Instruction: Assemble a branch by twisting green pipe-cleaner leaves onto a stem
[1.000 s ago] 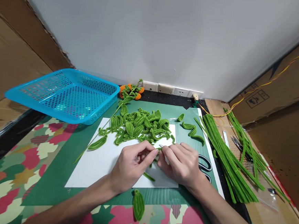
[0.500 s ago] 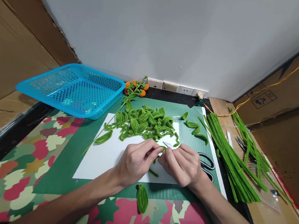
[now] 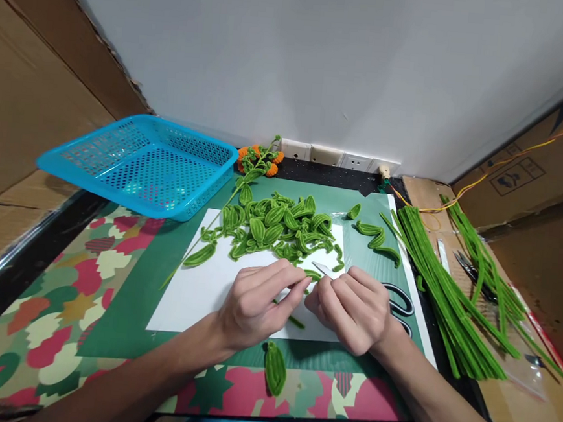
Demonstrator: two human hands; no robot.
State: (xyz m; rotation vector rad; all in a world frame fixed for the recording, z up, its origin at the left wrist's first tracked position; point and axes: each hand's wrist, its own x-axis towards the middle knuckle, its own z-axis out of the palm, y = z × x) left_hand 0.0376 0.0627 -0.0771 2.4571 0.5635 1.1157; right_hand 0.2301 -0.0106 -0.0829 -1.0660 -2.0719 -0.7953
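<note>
Our right hand (image 3: 356,308) has eased slightly away from our left hand (image 3: 261,300), so more of the green strip (image 3: 313,275) shows above the white paper (image 3: 191,301). Our left fingers (image 3: 292,277) pinch its end; what our curled right fingers (image 3: 327,300) grip, we cannot tell.

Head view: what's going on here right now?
A person's left hand pinches a small green strip above the white paper. The right hand is beside it, fingers curled, partly covering the scissors; its grip is hidden. A pile of green leaves lies beyond the hands, and a bundle of green stems lies to the right.
</note>
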